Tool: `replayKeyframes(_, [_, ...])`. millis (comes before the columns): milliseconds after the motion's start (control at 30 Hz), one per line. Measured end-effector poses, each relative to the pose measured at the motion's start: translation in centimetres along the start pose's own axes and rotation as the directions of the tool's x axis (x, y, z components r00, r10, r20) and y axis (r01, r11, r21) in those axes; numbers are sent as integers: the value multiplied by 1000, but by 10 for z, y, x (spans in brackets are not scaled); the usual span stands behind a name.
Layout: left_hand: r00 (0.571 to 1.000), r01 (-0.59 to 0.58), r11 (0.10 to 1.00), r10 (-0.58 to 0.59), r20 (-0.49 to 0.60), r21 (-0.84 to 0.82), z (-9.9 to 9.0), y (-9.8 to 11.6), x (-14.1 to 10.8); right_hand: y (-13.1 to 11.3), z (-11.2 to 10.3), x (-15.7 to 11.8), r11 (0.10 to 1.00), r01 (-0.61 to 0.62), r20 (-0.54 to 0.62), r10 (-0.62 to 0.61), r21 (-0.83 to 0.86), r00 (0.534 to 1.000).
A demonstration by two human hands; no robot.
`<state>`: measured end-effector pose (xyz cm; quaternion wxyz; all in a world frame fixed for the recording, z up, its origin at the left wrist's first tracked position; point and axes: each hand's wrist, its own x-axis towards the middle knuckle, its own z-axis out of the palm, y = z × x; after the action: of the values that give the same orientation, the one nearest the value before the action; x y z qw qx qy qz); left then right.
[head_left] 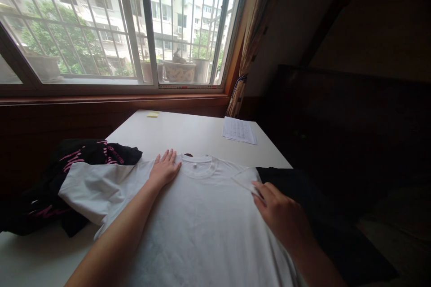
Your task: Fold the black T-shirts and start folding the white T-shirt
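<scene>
A white T-shirt lies spread on the white table, its collar toward the window. My left hand rests flat on the shirt's shoulder, left of the collar, with its fingers stretched out. On the other side, my right hand pinches the shirt's right sleeve between thumb and fingers, and that sleeve is folded inward over the shirt. The left sleeve extends outward, partly over black clothing with pink lettering.
The white table holds a yellow note and printed sheets near its far edge. Dark cloth lies at the right. Beyond stand a barred window and a tied curtain.
</scene>
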<state>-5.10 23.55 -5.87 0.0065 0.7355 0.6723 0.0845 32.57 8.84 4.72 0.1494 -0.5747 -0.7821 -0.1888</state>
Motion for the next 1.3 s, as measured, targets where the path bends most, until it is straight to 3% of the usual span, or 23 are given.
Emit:
replayKeyframes(100, [1000, 0, 1000, 0, 3, 3, -1, 0, 0, -36, -4, -7, 967, 133, 164, -171, 217, 972])
replayKeyframes(200, [1000, 0, 1000, 0, 4, 8, -1, -1, 0, -47, -7, -16, 900, 134, 262, -259, 414, 930])
replayKeyframes(367, [1000, 2, 1000, -2, 9, 12, -2, 1, 0, -6, 9, -41, 920, 42, 220, -136, 389, 966])
replayKeyframes(500, [1000, -6, 1000, 6, -1, 7, 0, 0, -1, 34, 31, -78, 947, 2, 152, -54, 322, 987])
replayKeyframes(700, [984, -88, 994, 77, -163, -66, -3, 3, -2, 58, 55, -133, 948, -218, 112, 196, 232, 974])
replayKeyframes(833, [933, -299, 933, 243, -265, -198, -15, 38, -7, 56, 57, -138, 933, -278, 97, 262, 228, 960])
replayKeyframes(967, [887, -457, 842, 408, -214, -287, -18, 99, -13, 47, 53, -129, 918, -312, 116, 292, 246, 949])
replayKeyframes(1133, [859, -511, 794, 489, -155, -328, -3, 161, -15, 40, 54, -127, 889, -395, 136, 373, 230, 918])
replayKeyframes(1300, [871, -488, 799, 475, -128, -351, 8, 181, -10, 40, 55, -134, 890, -392, 101, 379, 233, 920])
